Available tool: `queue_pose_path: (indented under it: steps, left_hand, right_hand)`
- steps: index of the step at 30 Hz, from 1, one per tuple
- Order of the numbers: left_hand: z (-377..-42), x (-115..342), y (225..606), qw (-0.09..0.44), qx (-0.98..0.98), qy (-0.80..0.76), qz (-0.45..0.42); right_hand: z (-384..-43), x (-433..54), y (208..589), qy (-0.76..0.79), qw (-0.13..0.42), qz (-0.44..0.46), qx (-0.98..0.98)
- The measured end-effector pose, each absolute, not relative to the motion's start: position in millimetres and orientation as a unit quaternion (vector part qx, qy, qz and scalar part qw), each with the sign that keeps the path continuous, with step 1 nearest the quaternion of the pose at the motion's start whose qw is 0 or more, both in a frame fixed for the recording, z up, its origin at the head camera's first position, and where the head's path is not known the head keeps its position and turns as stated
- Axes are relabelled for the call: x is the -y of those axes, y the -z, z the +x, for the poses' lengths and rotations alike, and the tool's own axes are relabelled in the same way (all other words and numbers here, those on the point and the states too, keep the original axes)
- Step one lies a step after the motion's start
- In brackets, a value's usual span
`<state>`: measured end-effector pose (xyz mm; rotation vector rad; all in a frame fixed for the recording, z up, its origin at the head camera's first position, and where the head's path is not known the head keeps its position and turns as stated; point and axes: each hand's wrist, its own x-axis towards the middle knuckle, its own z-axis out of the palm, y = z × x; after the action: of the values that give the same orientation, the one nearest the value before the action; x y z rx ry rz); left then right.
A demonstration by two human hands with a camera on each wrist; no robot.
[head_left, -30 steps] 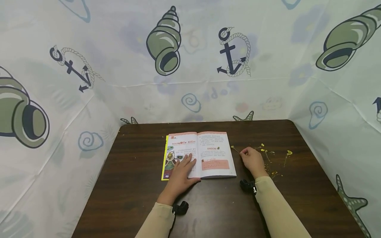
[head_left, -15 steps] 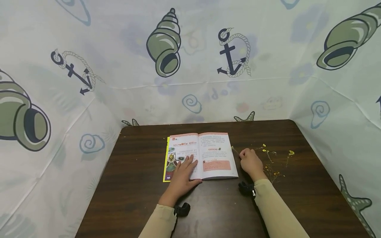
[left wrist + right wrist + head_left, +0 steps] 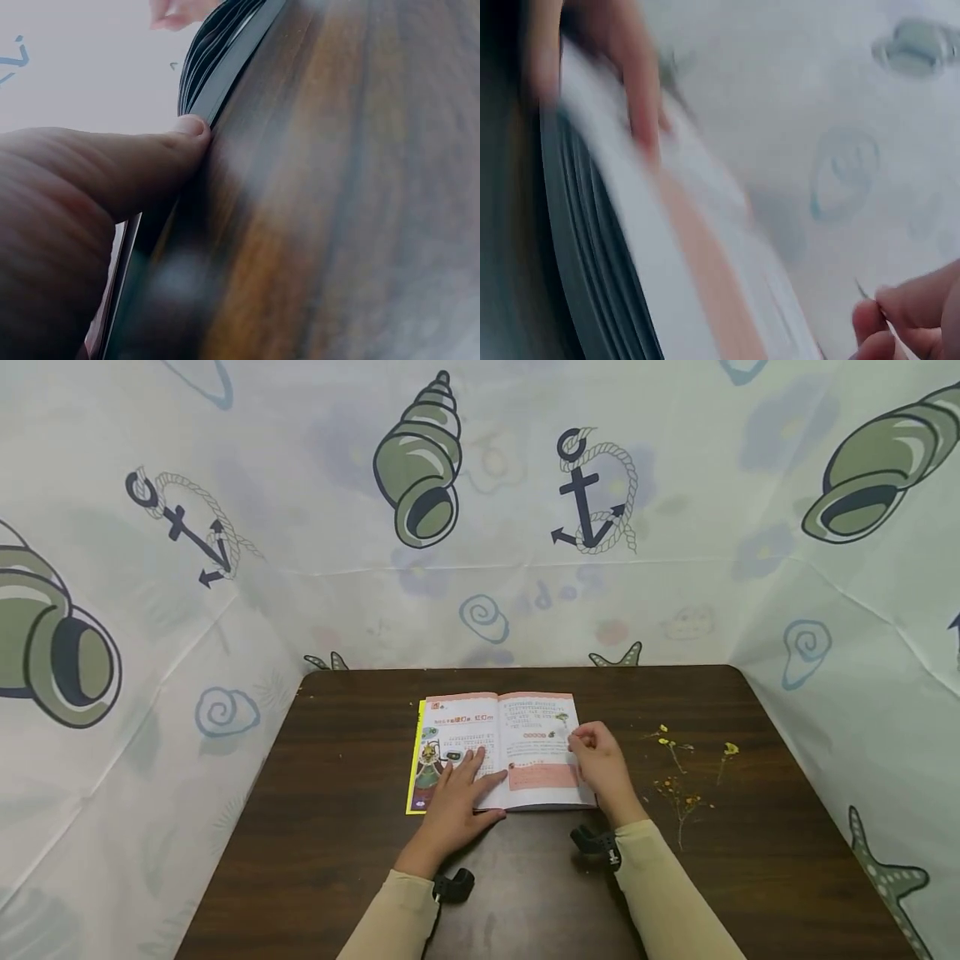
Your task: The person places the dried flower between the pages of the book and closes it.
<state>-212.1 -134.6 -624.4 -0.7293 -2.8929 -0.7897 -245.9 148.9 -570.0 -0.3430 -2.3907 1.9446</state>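
Note:
An open book (image 3: 540,797) with printed pages and a yellow edge lies on the dark wooden table. My left hand (image 3: 456,797) rests on it with fingers spread across the left page and the fold. Its thumb (image 3: 142,161) presses at the book's lower edge in the left wrist view. Between thumb and fingertips my right hand (image 3: 603,770) pinches the thin stem of a small yellow flower (image 3: 562,717), whose head overlaps the upper right page. A bit of the stem (image 3: 861,289) shows at the fingertips in the right wrist view.
Several more yellow flowers (image 3: 673,750) lie on the table (image 3: 337,827) right of the book, with a single bloom (image 3: 729,750) furthest right and a branching sprig (image 3: 681,800) nearer the sleeve. A printed cloth (image 3: 525,618) hangs around the table's back and sides.
My right hand has moved left from the table beside the book to over the right page, carrying the yellow flower. The left hand stays on the book, its index finger shifted toward the right page.

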Motion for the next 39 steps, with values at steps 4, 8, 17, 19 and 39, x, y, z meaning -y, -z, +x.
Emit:
queue_pose_path:
  steps: [4,8,17,19,39]
  left_hand:
    - [-212.4,137.5,624.6,0.024,0.939,0.247,-0.236]
    - [-213.1,136.2,625.3,0.029,0.941,0.241,-0.236]
    - [-212.6,133.1,621.3,0.018,0.944,0.243,-0.224]
    - [-211.6,133.6,619.9,0.011,0.945,0.241,-0.22]
    - [-209.0,135.1,619.3,0.02,0.943,0.243,-0.227]
  right_hand:
    - [-246.8,-101.9,574.8,-0.697,-0.022,-0.056,0.714]
    - [-250.8,-75.7,597.7,-0.638,-0.002,-0.019,0.77]
    - [-253.0,-81.4,605.8,-0.59,-0.015,0.01,0.807]
    - [-252.5,-83.9,605.0,-0.58,-0.023,0.014,0.814]
    - [-248.2,-86.5,611.8,-0.532,0.009,0.045,0.846]
